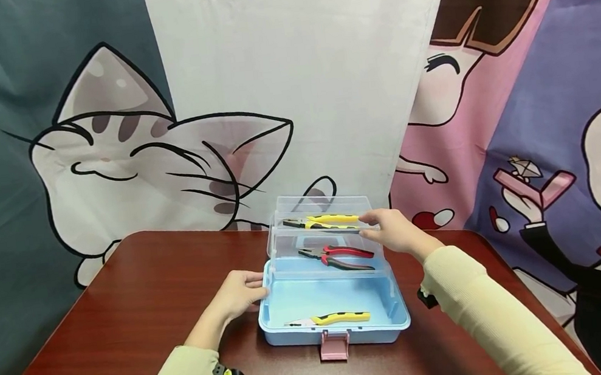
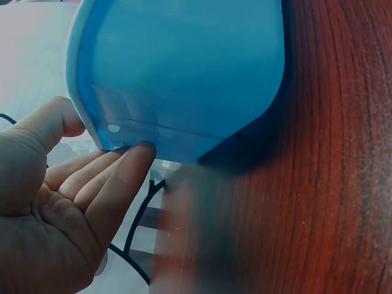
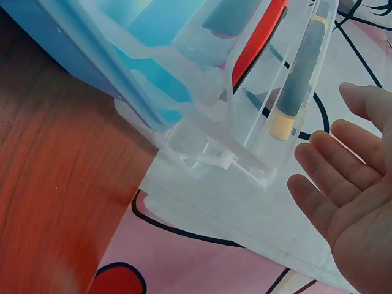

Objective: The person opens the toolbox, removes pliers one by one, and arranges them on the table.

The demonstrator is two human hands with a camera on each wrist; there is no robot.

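A light blue toolbox (image 1: 294, 336) stands open, with two clear trays raised at its back. Yellow-and-black pliers (image 1: 335, 218) lie in the upper tray, and red-and-black pliers (image 1: 347, 250) in the lower one. Long-nose pliers with yellow handles (image 1: 342, 317) rest along the front of the blue base. My left hand (image 1: 237, 295) holds the box's left side, thumb at the rim and fingers on the outer wall (image 2: 184, 92). Beside the right end of the upper tray is my right hand (image 1: 395, 230), its fingers extended and a little apart from the tray in the right wrist view.
A pink latch (image 1: 334, 346) hangs down at the front of the box. The box stands on a reddish-brown wooden table (image 1: 153, 307). Behind the table hangs a cloth (image 1: 298, 59) printed with cartoon figures.
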